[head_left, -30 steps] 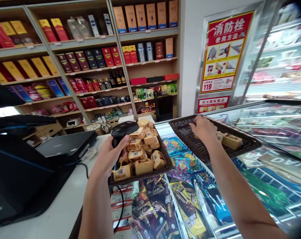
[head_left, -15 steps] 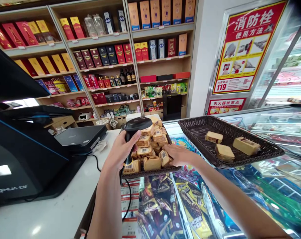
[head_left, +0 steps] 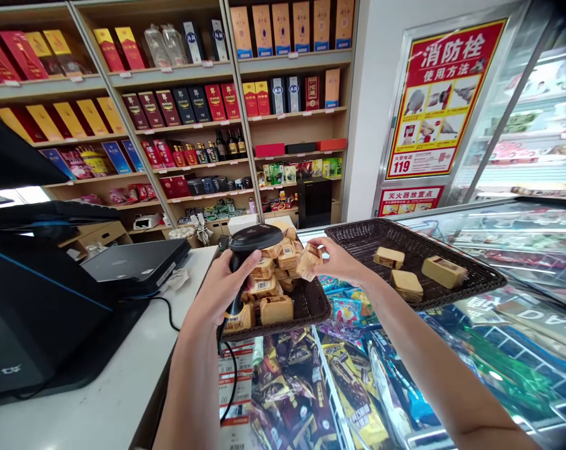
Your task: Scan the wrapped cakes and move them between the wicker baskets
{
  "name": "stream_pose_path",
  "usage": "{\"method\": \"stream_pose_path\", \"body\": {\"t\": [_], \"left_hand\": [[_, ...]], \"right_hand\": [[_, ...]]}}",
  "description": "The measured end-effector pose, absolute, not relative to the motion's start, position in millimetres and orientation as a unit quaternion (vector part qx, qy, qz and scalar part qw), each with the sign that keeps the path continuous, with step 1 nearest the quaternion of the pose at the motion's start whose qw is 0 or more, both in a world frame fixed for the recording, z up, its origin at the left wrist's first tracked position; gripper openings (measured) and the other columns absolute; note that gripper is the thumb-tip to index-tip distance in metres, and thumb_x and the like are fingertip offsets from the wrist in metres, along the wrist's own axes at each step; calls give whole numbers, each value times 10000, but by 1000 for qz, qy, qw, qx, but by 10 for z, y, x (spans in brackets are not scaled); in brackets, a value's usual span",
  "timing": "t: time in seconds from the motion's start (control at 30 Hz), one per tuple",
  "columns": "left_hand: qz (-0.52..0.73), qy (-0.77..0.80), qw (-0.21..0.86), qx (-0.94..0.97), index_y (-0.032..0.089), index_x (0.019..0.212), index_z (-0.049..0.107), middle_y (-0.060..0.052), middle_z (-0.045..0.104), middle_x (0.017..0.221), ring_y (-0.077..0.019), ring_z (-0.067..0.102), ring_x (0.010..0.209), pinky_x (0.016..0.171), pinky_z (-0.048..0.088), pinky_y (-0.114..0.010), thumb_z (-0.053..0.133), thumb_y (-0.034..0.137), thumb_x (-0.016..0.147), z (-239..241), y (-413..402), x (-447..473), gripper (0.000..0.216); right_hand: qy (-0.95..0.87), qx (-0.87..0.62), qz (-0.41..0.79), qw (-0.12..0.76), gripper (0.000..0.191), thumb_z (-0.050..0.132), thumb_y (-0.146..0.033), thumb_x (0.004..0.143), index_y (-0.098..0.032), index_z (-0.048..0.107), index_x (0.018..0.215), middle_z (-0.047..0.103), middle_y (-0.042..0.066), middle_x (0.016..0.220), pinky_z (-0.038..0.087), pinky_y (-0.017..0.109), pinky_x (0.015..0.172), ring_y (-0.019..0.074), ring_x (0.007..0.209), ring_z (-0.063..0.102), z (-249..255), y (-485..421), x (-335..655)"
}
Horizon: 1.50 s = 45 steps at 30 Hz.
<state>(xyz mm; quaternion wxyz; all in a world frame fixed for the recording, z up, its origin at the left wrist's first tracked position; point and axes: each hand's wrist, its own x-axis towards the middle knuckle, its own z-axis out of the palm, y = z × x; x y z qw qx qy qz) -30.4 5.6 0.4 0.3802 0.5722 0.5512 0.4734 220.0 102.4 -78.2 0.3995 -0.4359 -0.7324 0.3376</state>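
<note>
Wall shelves (head_left: 290,129): beyond both our grips, lined with boxes and bottles
Freezer (head_left: 330,390): spreading below and rightward of our right grip, bright wrapped packets inside
Bench (head_left: 90,406): white, out to the left of our left grip
Second basket (head_left: 358,240): dark wicker, right of our right grip, where we see three loose packs (head_left: 444,272)
Heaped basket (head_left: 307,303): just beneath our two grips, piled with tan packs (head_left: 276,310) on its left side
Left grip (head_left: 229,281): closed round the handle of the scanner, our thumb along its near side
Right grip (head_left: 321,247): narrow, pinching one pack between thumb and fingers
Scanner (head_left: 256,236): black, upright in our left grip, its head above the pile
Held pack (head_left: 308,262): in our right grip, tilted, over the heaped basket's right side
</note>
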Motion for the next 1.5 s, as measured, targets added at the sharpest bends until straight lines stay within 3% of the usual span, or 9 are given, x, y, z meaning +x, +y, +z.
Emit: {"method": "stream_pose_path", "body": {"t": [0.13, 0.4, 0.7, 0.87, 1.0, 1.1, 1.2, 1.33, 1.5], "left_hand": [[445, 523, 419, 595, 199, 856, 546, 38, 543, 553, -106, 485, 481, 445, 317, -196, 723, 664, 732, -16, 56, -357, 513], [380, 512, 445, 629, 208, 881, 572, 34, 547, 505, -104, 450, 440, 427, 304, -195, 713, 654, 752, -29, 60, -318, 485], [379, 513, 435, 636, 197, 894, 579, 29, 558, 512, -94, 438, 459, 422, 293, -177, 720, 664, 738, -46, 100, -250, 512], [393, 527, 420, 625, 194, 803, 544, 19, 559, 520, -94, 458, 485, 427, 291, -163, 741, 665, 708, -31, 75, -204, 519], [428, 538, 409, 600, 205, 794, 542, 33, 544, 510, -99, 466, 484, 425, 328, -162, 781, 608, 683, -20, 60, -234, 482], [413, 549, 424, 591, 205, 745, 541, 21, 555, 518, -109, 468, 478, 403, 343, -174, 806, 583, 645, -19, 84, -293, 473], [414, 549, 422, 591, 202, 745, 551, 19, 554, 523, -106, 461, 470, 394, 342, -174, 785, 611, 661, -17, 108, -330, 479], [425, 550, 409, 591, 204, 759, 523, 18, 558, 523, -107, 479, 472, 393, 335, -168, 750, 688, 668, -21, 132, -355, 542], [468, 550, 377, 580, 208, 831, 516, 30, 570, 525, -103, 488, 471, 409, 340, -165, 744, 665, 709, -54, 183, -420, 525]], "right_hand": [[-699, -370, 418, 447, 678, 757, -231, 635, -216, 496, 1260, 603, 99, 1268, 550, 395, 911, 234, 1156, 608, -718, 1038, 2311], [-718, -284, 465, 433, 730, 736, -166, 606, -202, 530, 1306, 594, 109, 1363, 459, 436, 1078, 250, 1284, 560, -531, 981, 2651], [-738, -265, 453, 424, 719, 722, -164, 637, -215, 544, 1332, 593, 91, 1386, 451, 424, 1095, 233, 1292, 557, -504, 968, 2661], [-765, -419, 306, 382, 687, 731, -235, 668, -199, 536, 1325, 603, 101, 1317, 496, 375, 1005, 234, 1188, 596, -514, 997, 2687], [-656, -694, 75, 286, 710, 801, -303, 620, -82, 533, 1239, 519, 215, 1289, 449, 433, 992, 343, 1172, 537, -653, 1160, 2762], [-547, -802, -22, 238, 716, 803, -295, 642, -30, 498, 1232, 465, 273, 1291, 435, 447, 953, 396, 1187, 488, -786, 1292, 2930], [-481, -847, -57, 220, 644, 769, -244, 710, -11, 491, 1241, 457, 299, 1283, 452, 430, 890, 401, 1180, 476, -851, 1312, 3141], [-456, -851, -110, 236, 419, 568, -137, 860, -12, 507, 1255, 464, 304, 1305, 487, 420, 831, 418, 1232, 450, -789, 1203, 3226], [-570, -781, -73, 245, 395, 575, -290, 912, -107, 539, 1260, 528, 217, 1275, 500, 454, 840, 384, 1157, 551, -669, 1093, 2842]]}}
